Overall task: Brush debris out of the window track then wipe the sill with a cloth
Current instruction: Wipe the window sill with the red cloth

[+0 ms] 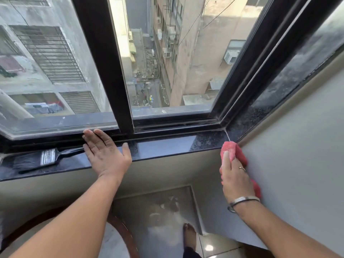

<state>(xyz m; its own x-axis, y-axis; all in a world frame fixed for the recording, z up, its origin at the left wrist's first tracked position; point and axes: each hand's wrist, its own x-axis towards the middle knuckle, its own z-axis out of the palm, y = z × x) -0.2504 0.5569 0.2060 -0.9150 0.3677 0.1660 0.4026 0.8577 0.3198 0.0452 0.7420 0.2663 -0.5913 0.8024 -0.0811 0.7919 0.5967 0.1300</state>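
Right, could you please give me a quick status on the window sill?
Left hand open, flat on sill. Right hand gripping red cloth at sill's right corner. Brush lying on sill, left of the left hand.

Left hand (107, 152) flat and spread on the dark sill (167, 148), fingertips reaching the window track (167, 128), brush (40, 158) lying just beyond its little finger, while the right hand (235, 175) grips a red cloth (232, 148) at the sill's far corner.
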